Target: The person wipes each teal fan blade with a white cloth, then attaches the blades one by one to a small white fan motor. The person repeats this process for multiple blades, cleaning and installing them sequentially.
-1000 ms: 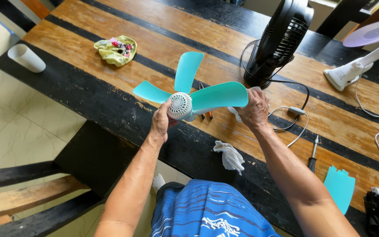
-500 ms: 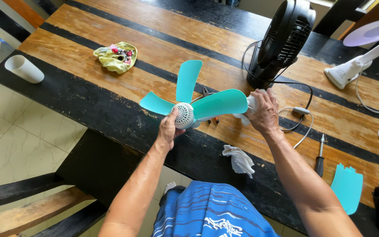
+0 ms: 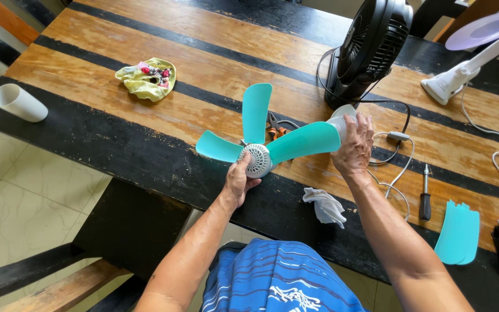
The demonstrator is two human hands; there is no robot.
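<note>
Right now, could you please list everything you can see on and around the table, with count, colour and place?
Table: one, wood with black stripes, fills the view.
Fan rotor: one, teal blades on a white hub, held above the table's near edge.
Loose blades: stacked, teal, near right edge; count unclear.
Black fan: one, upright, far side.
White fan: one, with pale purple blades, far right corner.
Cup: one, white, lying at left end.
Cloth: one, yellow-green, far left.
Rag: one, white, near edge.
Screwdriver: one, black handle, right.
Pliers: one, orange handles, behind rotor.
Left hand: grips the hub.
Right hand: holds a blade tip.
</note>
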